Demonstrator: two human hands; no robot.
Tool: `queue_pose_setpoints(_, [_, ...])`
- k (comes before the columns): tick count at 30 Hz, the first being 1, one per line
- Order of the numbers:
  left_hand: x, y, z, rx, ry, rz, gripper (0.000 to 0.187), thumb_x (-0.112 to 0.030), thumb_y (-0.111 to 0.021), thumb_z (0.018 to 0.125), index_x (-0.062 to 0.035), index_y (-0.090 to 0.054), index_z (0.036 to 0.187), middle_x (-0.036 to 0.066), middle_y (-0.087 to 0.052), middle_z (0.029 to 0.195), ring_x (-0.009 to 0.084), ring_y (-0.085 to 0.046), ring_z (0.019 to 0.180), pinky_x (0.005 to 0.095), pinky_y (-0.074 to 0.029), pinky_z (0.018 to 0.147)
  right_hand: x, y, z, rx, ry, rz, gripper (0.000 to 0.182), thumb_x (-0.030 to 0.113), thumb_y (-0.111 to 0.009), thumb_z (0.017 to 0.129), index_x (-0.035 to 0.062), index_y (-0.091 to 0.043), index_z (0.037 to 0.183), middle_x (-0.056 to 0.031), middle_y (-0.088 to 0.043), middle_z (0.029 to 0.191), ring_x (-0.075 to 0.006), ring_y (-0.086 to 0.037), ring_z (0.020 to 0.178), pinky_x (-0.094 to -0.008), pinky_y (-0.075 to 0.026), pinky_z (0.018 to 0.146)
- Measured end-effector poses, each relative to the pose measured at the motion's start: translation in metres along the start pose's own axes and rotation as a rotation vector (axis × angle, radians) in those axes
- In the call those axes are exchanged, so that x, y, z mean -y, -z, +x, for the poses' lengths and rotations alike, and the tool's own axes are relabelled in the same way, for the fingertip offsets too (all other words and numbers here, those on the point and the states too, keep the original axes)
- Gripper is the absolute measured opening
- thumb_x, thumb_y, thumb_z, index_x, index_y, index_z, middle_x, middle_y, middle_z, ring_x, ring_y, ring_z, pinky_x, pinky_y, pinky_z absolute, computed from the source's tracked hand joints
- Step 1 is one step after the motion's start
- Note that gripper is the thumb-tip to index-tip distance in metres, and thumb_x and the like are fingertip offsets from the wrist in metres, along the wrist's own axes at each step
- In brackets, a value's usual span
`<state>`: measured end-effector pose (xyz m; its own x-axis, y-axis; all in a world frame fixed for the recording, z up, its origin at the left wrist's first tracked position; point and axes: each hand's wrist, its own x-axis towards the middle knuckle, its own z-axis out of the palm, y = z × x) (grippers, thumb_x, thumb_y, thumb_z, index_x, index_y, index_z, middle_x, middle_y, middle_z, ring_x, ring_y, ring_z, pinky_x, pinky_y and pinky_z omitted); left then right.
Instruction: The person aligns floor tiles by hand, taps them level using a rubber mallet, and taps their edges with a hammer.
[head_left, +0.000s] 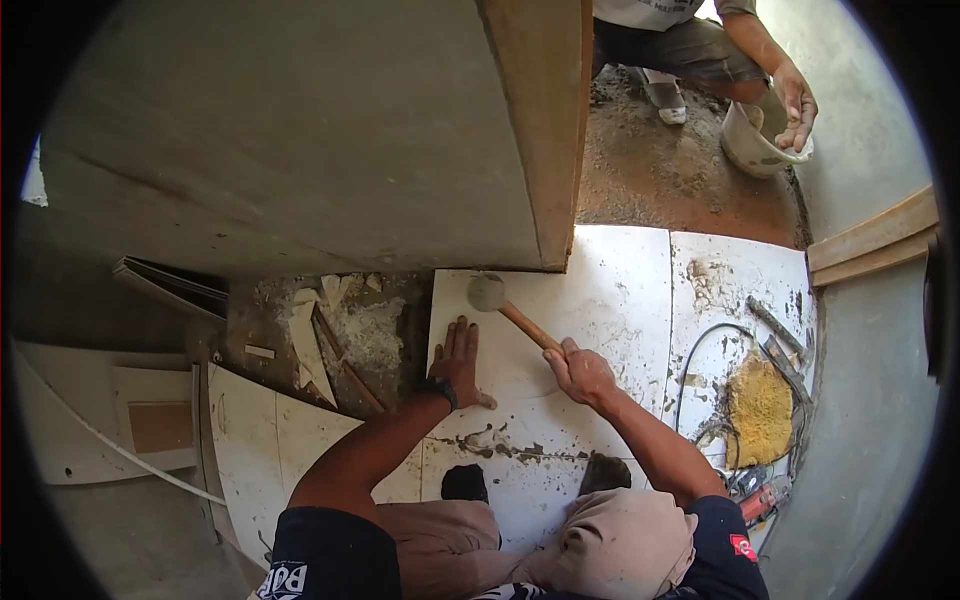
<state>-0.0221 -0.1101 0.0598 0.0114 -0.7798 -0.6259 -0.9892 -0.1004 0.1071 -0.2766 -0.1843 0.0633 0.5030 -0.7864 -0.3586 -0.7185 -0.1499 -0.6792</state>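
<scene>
My right hand [584, 375] is wrapped round the wooden handle of a mallet [527, 323]. Its round grey head is over the far left part of a large white floor tile [615, 285], near the wall corner. My left hand [459, 362] lies flat on the left side of that tile with the fingers stretched forward, just below the mallet head. A dark band is on the left wrist. Dirt and mortar crumbs mark the joint [500, 445] between this tile and the ones under my feet.
Broken tile pieces [303, 335] and a thin stick lie left of the tile. To the right are a yellow sponge [758, 410], a cable and a red power tool [765, 500]. A co-worker's hand [795, 105] hangs over a bucket [750, 145] beyond the wall edge [560, 130].
</scene>
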Motion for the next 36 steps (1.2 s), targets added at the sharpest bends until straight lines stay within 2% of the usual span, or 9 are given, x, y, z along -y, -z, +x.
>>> queue_pose_setpoints(3, [0.005, 0.000, 0.005, -0.030, -0.009, -0.003, 0.158, -0.065, -0.092, 0.049, -0.0003, 0.000, 0.160, 0.025, 0.002, 0.168, 0.0413, -0.001, 0.156, 0.0595, -0.022, 0.121, 0.012, -0.006, -0.006, -0.096, 0.200, 0.163, 0.044, 0.046, -0.051, 0.102, 0.0020, -0.052, 0.100, -0.0270, -0.067, 0.076, -0.0491, -0.066, 0.073, -0.0570, -0.051, 0.068])
queue_pose_setpoints(6, [0.002, 0.001, 0.004, -0.063, -0.021, -0.001, 0.157, -0.065, -0.092, 0.049, 0.0007, -0.002, 0.160, 0.025, -0.001, 0.167, 0.0420, -0.003, 0.156, 0.0599, -0.023, 0.121, -0.005, -0.014, 0.014, 0.082, -0.053, -0.069, 0.049, 0.050, -0.047, 0.103, 0.0018, -0.052, 0.101, -0.0261, -0.068, 0.075, -0.0493, -0.067, 0.074, -0.0573, -0.052, 0.071])
queue_pose_setpoints(9, [0.006, 0.006, 0.008, -0.080, -0.020, 0.013, 0.156, -0.064, -0.092, 0.050, 0.0009, -0.002, 0.160, 0.026, -0.002, 0.167, 0.0423, -0.004, 0.156, 0.0603, -0.024, 0.120, 0.030, 0.004, 0.006, -0.006, 0.107, 0.075, 0.048, 0.050, -0.048, 0.103, 0.0020, -0.053, 0.101, -0.0263, -0.067, 0.074, -0.0491, -0.067, 0.075, -0.0572, -0.052, 0.071])
queue_pose_setpoints(19, [-0.001, 0.003, 0.002, -0.011, 0.009, -0.010, 0.156, -0.063, -0.093, 0.051, -0.0008, 0.000, 0.160, 0.025, 0.002, 0.168, 0.0410, -0.002, 0.156, 0.0609, -0.023, 0.121, 0.009, 0.005, 0.006, -0.066, 0.181, 0.091, 0.049, 0.050, -0.049, 0.102, 0.0013, -0.053, 0.100, -0.0269, -0.066, 0.072, -0.0500, -0.065, 0.073, -0.0568, -0.051, 0.068])
queue_pose_setpoints(26, [0.002, 0.001, 0.001, -0.035, -0.014, -0.027, 0.157, -0.063, -0.093, 0.051, -0.0011, 0.001, 0.160, 0.024, 0.003, 0.168, 0.0410, -0.001, 0.156, 0.0615, -0.022, 0.121, -0.040, 0.012, -0.034, -0.016, -0.016, -0.009, 0.047, 0.048, -0.048, 0.103, 0.0005, -0.052, 0.102, -0.0277, -0.064, 0.069, -0.0506, -0.064, 0.069, -0.0575, -0.050, 0.067])
queue_pose_setpoints(27, [0.002, 0.005, 0.005, -0.053, -0.009, -0.032, 0.157, -0.063, -0.093, 0.051, -0.0011, 0.001, 0.160, 0.024, 0.003, 0.168, 0.0410, -0.001, 0.156, 0.0615, -0.022, 0.121, -0.037, 0.019, -0.029, 0.071, -0.170, -0.067, 0.046, 0.046, -0.048, 0.103, 0.0006, -0.052, 0.102, -0.0278, -0.063, 0.068, -0.0507, -0.064, 0.070, -0.0575, -0.050, 0.066])
queue_pose_setpoints(30, [0.002, 0.000, 0.004, 0.000, -0.004, -0.016, 0.158, -0.063, -0.093, 0.050, 0.0000, 0.001, 0.160, 0.025, 0.004, 0.168, 0.0417, 0.000, 0.156, 0.0618, -0.021, 0.121, -0.019, 0.029, -0.043, -0.062, -0.031, 0.046, 0.048, 0.048, -0.046, 0.104, 0.0003, -0.053, 0.102, -0.0282, -0.065, 0.072, -0.0498, -0.066, 0.073, -0.0568, -0.051, 0.069])
queue_pose_setpoints(34, [-0.031, -0.007, -0.018, 0.030, -0.003, 0.065, 0.160, -0.065, -0.091, 0.050, 0.0031, 0.002, 0.159, 0.027, 0.005, 0.167, 0.0515, 0.002, 0.153, 0.0724, -0.022, 0.114, -0.049, 0.007, -0.025, 0.071, -0.158, -0.135, 0.047, 0.048, -0.047, 0.103, 0.0010, -0.055, 0.103, -0.0278, -0.065, 0.072, -0.0498, -0.065, 0.074, -0.0570, -0.049, 0.069])
queue_pose_setpoints(36, [-0.053, -0.012, -0.031, 0.052, -0.037, 0.101, 0.158, -0.066, -0.091, 0.052, 0.0033, 0.003, 0.159, 0.028, 0.005, 0.167, 0.0550, 0.003, 0.151, 0.0759, -0.023, 0.111, -0.008, 0.025, -0.023, 0.022, -0.094, -0.083, 0.047, 0.047, -0.048, 0.103, 0.0010, -0.055, 0.103, -0.0277, -0.065, 0.072, -0.0499, -0.065, 0.073, -0.0566, -0.049, 0.068])
